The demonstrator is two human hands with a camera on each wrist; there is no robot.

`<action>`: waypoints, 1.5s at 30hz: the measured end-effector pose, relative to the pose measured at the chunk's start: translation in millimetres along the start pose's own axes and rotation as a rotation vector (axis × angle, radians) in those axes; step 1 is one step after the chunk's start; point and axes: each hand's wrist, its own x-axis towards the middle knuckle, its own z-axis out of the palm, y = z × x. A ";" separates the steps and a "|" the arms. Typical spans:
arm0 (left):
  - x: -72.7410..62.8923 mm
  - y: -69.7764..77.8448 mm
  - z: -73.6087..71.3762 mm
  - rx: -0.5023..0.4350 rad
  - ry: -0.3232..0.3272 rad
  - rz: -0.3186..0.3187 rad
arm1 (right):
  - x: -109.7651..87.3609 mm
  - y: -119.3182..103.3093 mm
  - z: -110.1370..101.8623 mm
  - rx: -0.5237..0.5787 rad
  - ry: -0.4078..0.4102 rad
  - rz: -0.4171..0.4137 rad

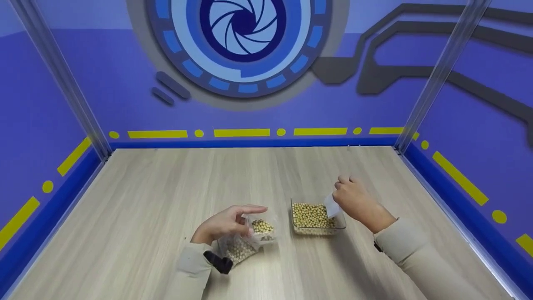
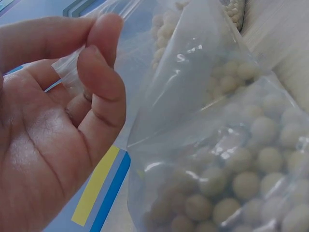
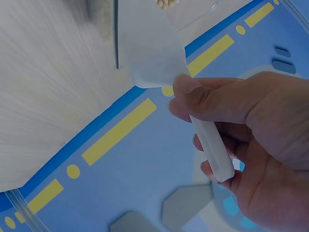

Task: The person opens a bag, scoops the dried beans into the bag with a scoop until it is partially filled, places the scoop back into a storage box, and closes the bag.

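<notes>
My left hand [image 1: 227, 224] pinches the top edge of a clear plastic bag [image 2: 193, 92], thumb against finger, while the bag rests on the table. Pale yellow soybeans [image 2: 246, 183] fill its lower part, and the mouth shows more of them. To the right stands a clear rectangular container [image 1: 314, 231] with soybeans [image 1: 312, 214] inside. My right hand [image 1: 360, 202], at the container's right side, grips a small white scoop [image 3: 149, 48] by its handle [image 3: 212, 150]. In the head view the scoop's blade points down into the container, its tip at the beans.
A wood-grain table [image 1: 166, 179] lies under everything. Blue walls [image 1: 104, 91] with yellow markings close off its back and sides, and metal posts [image 1: 68, 79] stand at the back corners. A black strap [image 1: 218, 261] sits on the left wrist.
</notes>
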 end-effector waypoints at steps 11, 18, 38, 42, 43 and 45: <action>-0.2 0.0 1.6 0.019 0.020 -0.012 | 1.3 5.2 9.3 0.167 -0.106 0.053; 0.4 1.6 1.7 0.036 0.016 -0.012 | -1.6 13.3 20.4 0.384 -0.151 0.077; 0.6 -0.9 -0.1 0.042 -0.006 0.038 | -16.7 8.1 57.8 0.621 0.061 0.079; 1.1 -1.1 -0.2 0.032 -0.012 0.047 | -15.0 6.2 58.7 0.635 0.021 0.095; 1.2 -1.0 -0.2 0.030 -0.014 0.049 | -14.8 6.0 58.9 0.641 0.016 0.095; 1.3 -0.8 -0.3 0.028 -0.016 0.050 | -14.5 5.6 59.5 0.656 0.017 0.098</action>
